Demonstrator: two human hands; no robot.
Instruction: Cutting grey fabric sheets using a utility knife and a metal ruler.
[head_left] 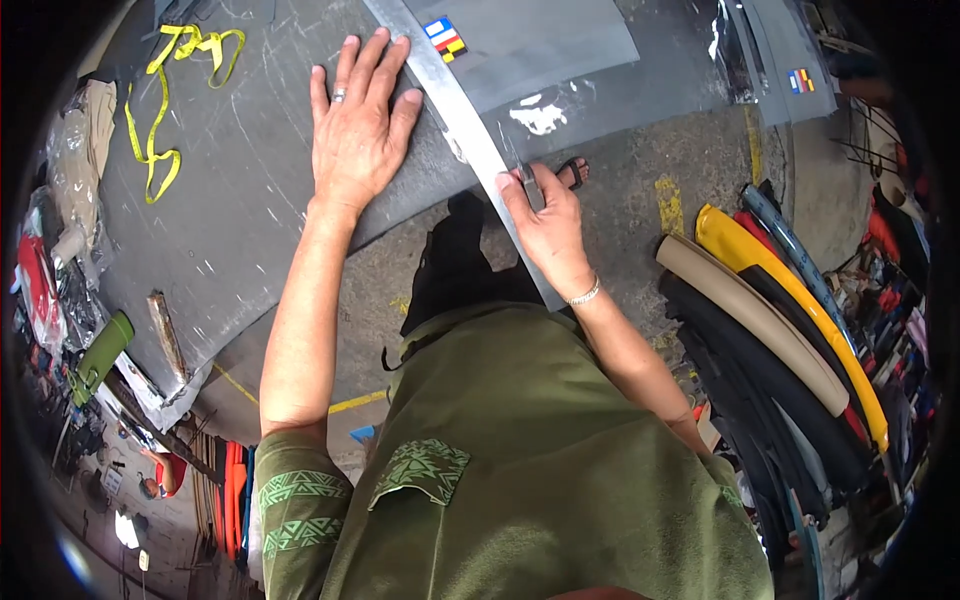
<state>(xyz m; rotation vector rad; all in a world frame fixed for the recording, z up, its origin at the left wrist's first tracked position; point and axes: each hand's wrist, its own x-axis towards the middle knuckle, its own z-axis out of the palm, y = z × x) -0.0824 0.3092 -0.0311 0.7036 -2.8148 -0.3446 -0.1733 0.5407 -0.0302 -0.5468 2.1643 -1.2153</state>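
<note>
A long metal straightedge [450, 105] lies slantwise over the table's front edge, its near end reaching past the edge toward my body. My left hand [362, 125] rests flat, fingers stretched out, on the dark grey scratched tabletop [250, 150], close along the straightedge's left side. At the right side, beside the table's front edge, my right hand [548, 225] is closed around a small dark tool [532, 187] with a thin tip; its exact kind is hard to make out. The thumb is against the straightedge. Beyond it lies a grey sheet [560, 45] with a colourful label [444, 40].
A yellow tape-like strip [155, 115] lies loosely curled at the table's left. Rolls of material, including a beige roll [755, 325] and a yellow roll [790, 300], stand at the right. Clear plastic [75, 170] hangs at the far left. Another person [165, 475] is in the lower left background.
</note>
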